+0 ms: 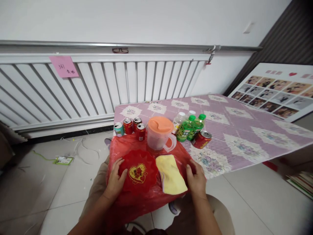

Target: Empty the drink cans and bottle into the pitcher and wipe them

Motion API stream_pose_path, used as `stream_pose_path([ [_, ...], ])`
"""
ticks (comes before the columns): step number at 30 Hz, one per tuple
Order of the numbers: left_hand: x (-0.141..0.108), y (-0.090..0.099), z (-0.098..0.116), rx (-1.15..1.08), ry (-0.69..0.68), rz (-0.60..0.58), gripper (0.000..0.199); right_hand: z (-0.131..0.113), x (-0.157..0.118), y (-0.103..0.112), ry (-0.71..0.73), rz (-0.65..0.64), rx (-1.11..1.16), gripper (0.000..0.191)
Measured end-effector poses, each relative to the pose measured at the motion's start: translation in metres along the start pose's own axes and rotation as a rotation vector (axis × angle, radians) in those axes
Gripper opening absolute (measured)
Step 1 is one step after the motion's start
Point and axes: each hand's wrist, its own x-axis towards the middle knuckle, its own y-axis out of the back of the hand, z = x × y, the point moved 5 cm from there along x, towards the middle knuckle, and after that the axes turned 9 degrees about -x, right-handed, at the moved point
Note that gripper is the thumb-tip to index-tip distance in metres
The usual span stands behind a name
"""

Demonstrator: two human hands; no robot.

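My left hand (117,178) rests at the left rim of a red scalloped plate (146,163) with a gold heart print, its fingers apart. On the right, my right hand (196,178) lies with parted fingers on the edge of a red plastic sheet (132,142), holding nothing. Between the plate and that hand is a folded yellow cloth (172,176). Behind them stands a clear pitcher (156,138) with an orange lid and a handle facing right.
Several cans (140,132) stand left of the pitcher. Bottles with green caps (186,130) and a tilted red can (201,139) are on its right. A flowered tablecloth (234,120) covers the table; a radiator (137,78) runs behind, a photo board (274,89) leans at right.
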Motion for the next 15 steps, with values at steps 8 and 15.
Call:
stream_pose_path([
  [8, -0.001, 0.0, 0.001, 0.001, -0.009, 0.004, 0.038, -0.09, -0.041, 0.04, 0.303, -0.036, -0.006, 0.031],
  [15, -0.001, 0.0, 0.001, 0.009, -0.02, -0.003, 0.038, -0.149, -0.107, 0.01, 0.426, -0.374, 0.145, 0.036],
])
